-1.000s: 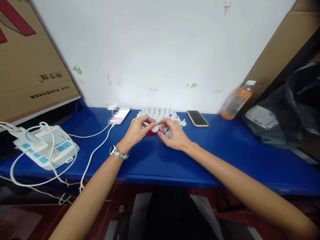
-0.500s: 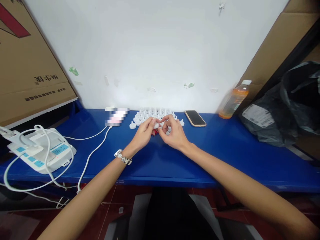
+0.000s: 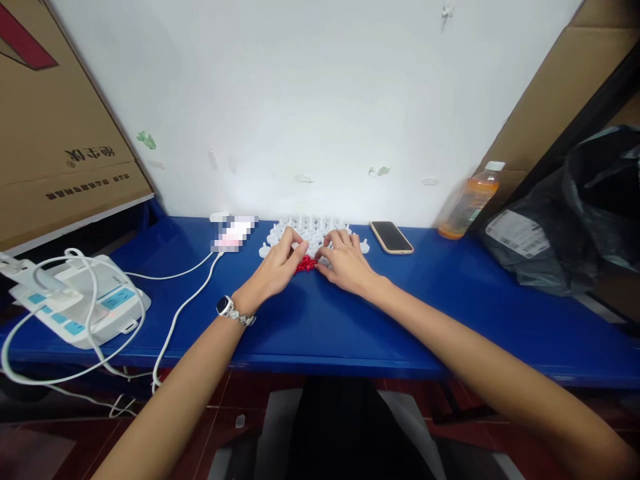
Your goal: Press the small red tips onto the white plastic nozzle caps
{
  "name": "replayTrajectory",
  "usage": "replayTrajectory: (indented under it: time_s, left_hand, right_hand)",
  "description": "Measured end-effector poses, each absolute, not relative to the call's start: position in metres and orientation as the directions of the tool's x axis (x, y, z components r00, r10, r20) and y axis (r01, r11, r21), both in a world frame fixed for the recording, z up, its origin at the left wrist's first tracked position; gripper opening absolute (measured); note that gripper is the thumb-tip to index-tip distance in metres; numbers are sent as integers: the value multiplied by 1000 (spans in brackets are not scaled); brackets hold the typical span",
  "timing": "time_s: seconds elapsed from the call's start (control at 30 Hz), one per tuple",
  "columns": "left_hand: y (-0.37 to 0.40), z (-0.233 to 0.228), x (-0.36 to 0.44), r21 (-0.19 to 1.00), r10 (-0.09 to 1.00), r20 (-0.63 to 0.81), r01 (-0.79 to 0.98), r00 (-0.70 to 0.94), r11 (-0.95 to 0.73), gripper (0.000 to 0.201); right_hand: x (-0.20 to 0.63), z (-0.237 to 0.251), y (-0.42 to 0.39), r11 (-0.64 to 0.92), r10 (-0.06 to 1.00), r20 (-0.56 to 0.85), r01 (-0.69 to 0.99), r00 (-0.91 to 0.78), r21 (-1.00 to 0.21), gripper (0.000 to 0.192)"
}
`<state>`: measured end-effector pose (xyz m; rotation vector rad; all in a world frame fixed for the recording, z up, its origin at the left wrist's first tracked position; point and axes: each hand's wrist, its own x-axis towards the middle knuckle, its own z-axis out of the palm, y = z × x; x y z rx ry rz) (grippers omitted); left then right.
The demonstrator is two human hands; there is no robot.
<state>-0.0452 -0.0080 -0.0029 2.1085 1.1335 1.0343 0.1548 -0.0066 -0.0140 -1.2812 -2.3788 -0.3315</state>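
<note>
Small white plastic pieces with round bases and thin upright stems (image 3: 265,251) stand in a cluster at the back of the blue table. In front of them lies a small heap of red pieces (image 3: 306,265). My left hand (image 3: 277,267) is at the heap's left, thumb and forefinger pinched together at the edge of the white cluster; what they hold is hidden. My right hand (image 3: 345,263) reaches in from the right. Its curled, closed fingertips are at the red heap's right edge, and anything between them is too small to make out.
A phone (image 3: 391,237) lies right of the white pieces, and an orange drink bottle (image 3: 470,203) stands against the wall. A dark plastic bag (image 3: 540,240) sits at the right. On the left are a white power strip (image 3: 83,303) with looping cables and a cardboard box (image 3: 75,127).
My hands have moved apart, the left one going left and the right one lowering to the table. The red heap, mostly covered before, now shows between them.
</note>
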Motion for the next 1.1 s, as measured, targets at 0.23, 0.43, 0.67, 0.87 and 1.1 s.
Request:
replayTrajectory:
  time_s: [0.23,0.43,0.67,0.87,1.1]
  left_hand:
    - [-11,-2,-41,690,822,438,451,363,-567,34]
    - [-13,-4,-39,728,850,383,447,363,-519,36]
    - [-17,-4,-33,729,830,385,419,405,-542,35]
    - [-20,-2,-32,737,822,387,395,418,-548,33]
    - [-21,-6,-29,758,827,386,371,409,-537,34]
  right_hand:
    - [153,-17,-1,573,725,478,819,-496,-21,13]
    - [159,-7,-7,605,777,548,610,-310,-513,9]
    - [156,-7,-18,503,861,479,138,-173,-853,23]
    - [154,-9,-19,409,893,411,-49,-184,-911,31]
    - [152,-9,-20,350,922,365,-125,-128,-928,36]
